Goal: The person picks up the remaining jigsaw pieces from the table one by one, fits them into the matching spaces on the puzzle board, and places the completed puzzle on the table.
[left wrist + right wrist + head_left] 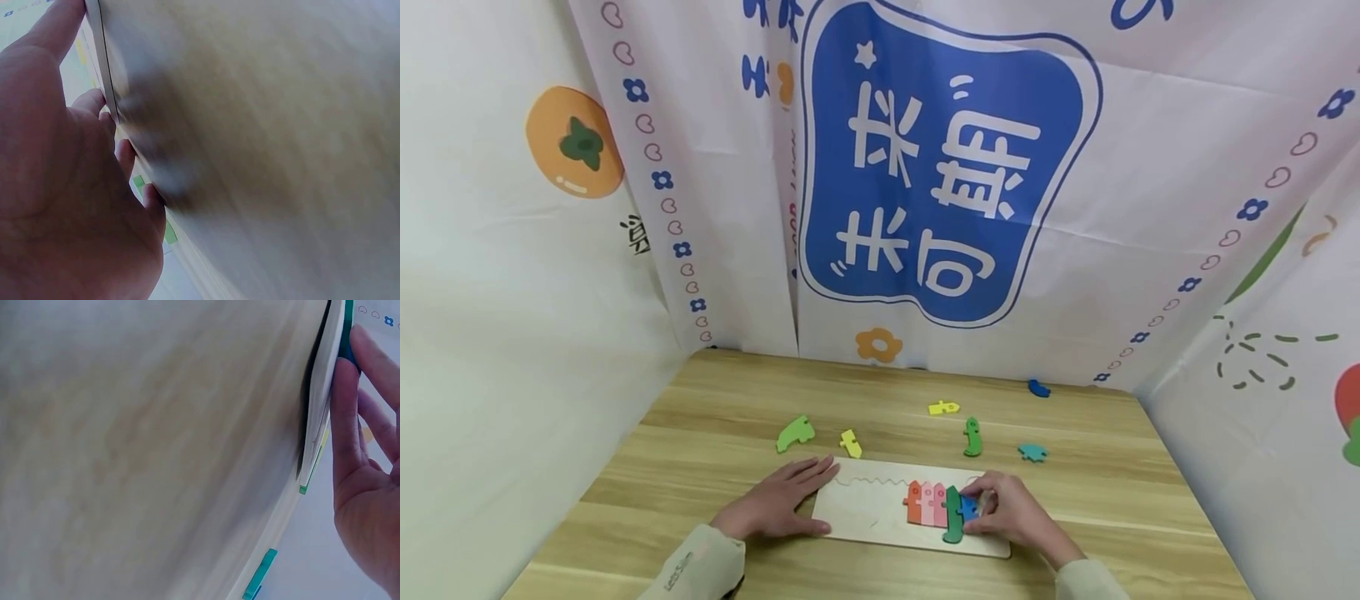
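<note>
Right hand (1011, 508) pinches a small bright-blue puzzle piece (971, 507) between thumb and fingers, over the right part of a pale wooden puzzle board (857, 521). Piece sits just beside a long dark-green curved piece (953, 515); can't tell if it's fully seated. Left of the green: a deeper pink piece (940, 504), a light pink piece (927, 502), an orange-red piece (914, 503), side by side. Left hand (778, 500) grasps nothing, fingers extended, thumb and fingertips touching the board's left end.

Loose on the wood-grain table (700, 433) beyond the board, left to right: light-green curved piece (795, 433), short yellow piece (851, 443), pointed yellow piece (943, 408), mid-green curved piece (973, 437), teal jagged piece (1032, 452), dark-blue piece (1038, 388) near the far edge.
</note>
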Demonstrator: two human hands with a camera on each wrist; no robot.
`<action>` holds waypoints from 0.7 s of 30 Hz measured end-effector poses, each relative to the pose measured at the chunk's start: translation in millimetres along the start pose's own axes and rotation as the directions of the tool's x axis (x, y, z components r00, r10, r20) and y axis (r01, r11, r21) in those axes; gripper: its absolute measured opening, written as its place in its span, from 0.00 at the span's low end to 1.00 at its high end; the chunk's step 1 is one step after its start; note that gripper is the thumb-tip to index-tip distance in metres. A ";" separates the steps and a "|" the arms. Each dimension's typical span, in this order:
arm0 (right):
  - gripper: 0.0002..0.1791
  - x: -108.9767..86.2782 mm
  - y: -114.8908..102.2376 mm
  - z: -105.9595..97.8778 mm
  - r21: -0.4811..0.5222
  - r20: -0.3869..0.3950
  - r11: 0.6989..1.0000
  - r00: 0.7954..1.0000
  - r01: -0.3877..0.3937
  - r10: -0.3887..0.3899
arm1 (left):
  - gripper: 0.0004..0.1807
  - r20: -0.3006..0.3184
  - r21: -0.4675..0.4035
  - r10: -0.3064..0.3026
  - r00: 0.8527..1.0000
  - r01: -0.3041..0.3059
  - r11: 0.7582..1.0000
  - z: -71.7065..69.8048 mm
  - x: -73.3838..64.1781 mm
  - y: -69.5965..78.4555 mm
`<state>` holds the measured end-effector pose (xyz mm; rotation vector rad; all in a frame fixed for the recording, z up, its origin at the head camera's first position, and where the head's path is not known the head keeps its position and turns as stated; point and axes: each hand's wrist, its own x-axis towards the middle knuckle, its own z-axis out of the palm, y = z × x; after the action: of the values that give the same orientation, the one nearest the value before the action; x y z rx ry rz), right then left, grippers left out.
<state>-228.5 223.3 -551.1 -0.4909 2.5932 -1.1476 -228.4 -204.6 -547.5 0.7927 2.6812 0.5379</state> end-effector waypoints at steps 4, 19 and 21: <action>0.25 0.8 -1.6 0.0 -0.006 -0.002 1.000 1.000 -0.005 0.005 | 0.53 -0.008 -0.003 0.006 1.000 -0.006 1.000 -1.2 -0.4 0.8; 0.22 0.0 1.1 -1.3 0.043 0.042 0.999 0.999 -0.006 0.004 | 0.52 -0.007 0.014 0.002 1.000 -0.002 1.000 1.6 0.3 -1.2; 0.22 0.8 1.8 -1.4 0.044 0.044 0.999 0.999 -0.008 0.006 | 0.52 -0.003 0.007 -0.003 1.000 0.003 1.000 0.6 0.0 0.1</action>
<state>-230.1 225.1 -551.6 -0.4920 2.5242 -1.1761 -228.1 -204.4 -548.0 0.7901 2.6881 0.5300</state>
